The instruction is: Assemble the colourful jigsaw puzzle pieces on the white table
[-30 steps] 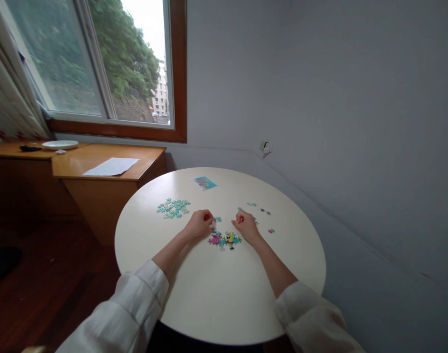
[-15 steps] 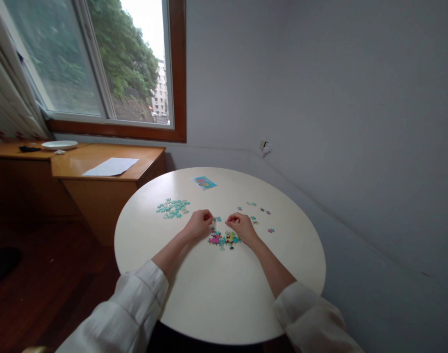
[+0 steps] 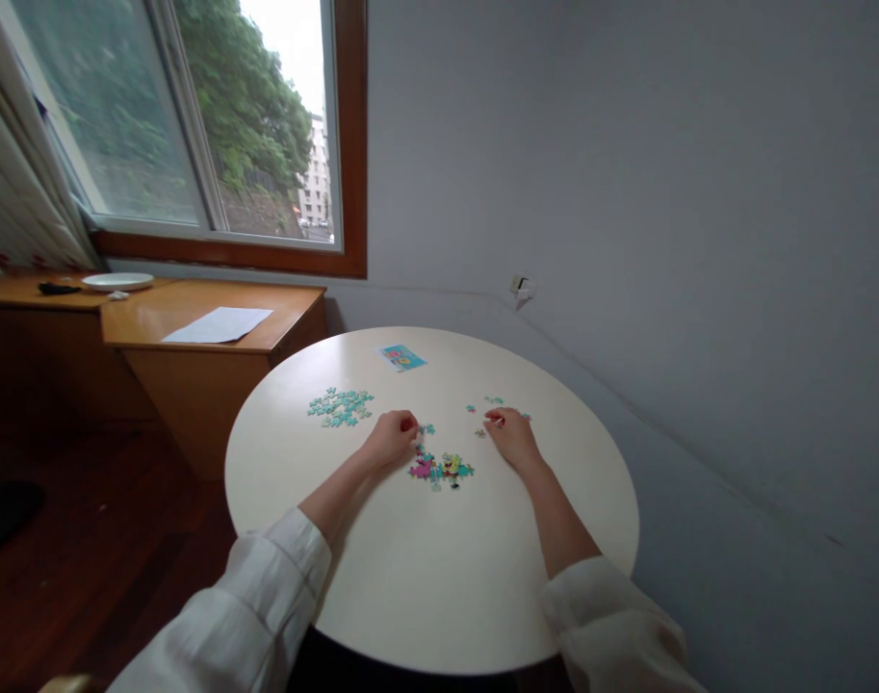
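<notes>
A small joined patch of jigsaw pieces [image 3: 441,469], pink, yellow and teal, lies in the middle of a round white table [image 3: 425,568]. My left hand [image 3: 391,440] rests curled on the table just left of the patch, fingers closed; what it holds, if anything, is hidden. My right hand [image 3: 512,436] lies further right and back, its fingertips pinched at a few loose pieces [image 3: 480,432]. A heap of teal loose pieces [image 3: 340,407] sits to the left. A small picture card [image 3: 402,358] lies at the table's far side.
A wooden desk [image 3: 193,337] with a sheet of paper [image 3: 218,325] and a white plate [image 3: 117,282] stands at the left under a window [image 3: 193,125]. A grey wall runs close along the table's right side. Dark wooden floor lies to the left.
My right hand has moved away from the joined patch, to the right and back, to the scattered loose pieces. My left hand has stayed where it was.
</notes>
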`<state>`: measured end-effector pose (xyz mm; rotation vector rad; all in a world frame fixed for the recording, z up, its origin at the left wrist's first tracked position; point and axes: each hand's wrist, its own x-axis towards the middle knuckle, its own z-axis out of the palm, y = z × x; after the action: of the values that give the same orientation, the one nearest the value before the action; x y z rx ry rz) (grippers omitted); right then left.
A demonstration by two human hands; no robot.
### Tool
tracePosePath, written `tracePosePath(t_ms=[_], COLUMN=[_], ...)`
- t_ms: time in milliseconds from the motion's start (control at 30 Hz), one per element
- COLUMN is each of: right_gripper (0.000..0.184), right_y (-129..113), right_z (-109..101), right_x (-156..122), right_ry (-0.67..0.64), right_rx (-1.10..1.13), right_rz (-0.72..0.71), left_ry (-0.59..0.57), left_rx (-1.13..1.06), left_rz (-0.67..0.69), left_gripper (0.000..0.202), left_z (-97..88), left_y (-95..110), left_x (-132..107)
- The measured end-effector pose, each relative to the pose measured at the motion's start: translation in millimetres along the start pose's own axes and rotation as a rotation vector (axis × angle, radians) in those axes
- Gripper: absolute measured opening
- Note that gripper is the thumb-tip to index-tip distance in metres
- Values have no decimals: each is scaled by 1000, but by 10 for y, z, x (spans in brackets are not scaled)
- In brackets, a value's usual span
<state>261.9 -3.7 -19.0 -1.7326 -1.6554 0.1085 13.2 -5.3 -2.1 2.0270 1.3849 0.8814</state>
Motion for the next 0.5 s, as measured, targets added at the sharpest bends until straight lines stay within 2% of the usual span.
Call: tracePosePath(t_ms=[100,200,367,500], right_gripper=[22,20,15,20], right_y=[187,280,298,281], right_z=[-45,-42,-16,-23], right_x=[31,36,31,25], right_ry=[-1,-40,-45,-60], right_rx=[-125,-206,-205,-201], right_rz=[107,170,182,186], left_ry=[-6,-6,-3,-5], left_rx=[3,10,2,-19], left_rz=[6,13,15,12], left_gripper=[16,16,16,16], left_z=[-9,-5,7,7], left_y=[3,-6,-23,-14], left_x=[-9,-8,0,-7])
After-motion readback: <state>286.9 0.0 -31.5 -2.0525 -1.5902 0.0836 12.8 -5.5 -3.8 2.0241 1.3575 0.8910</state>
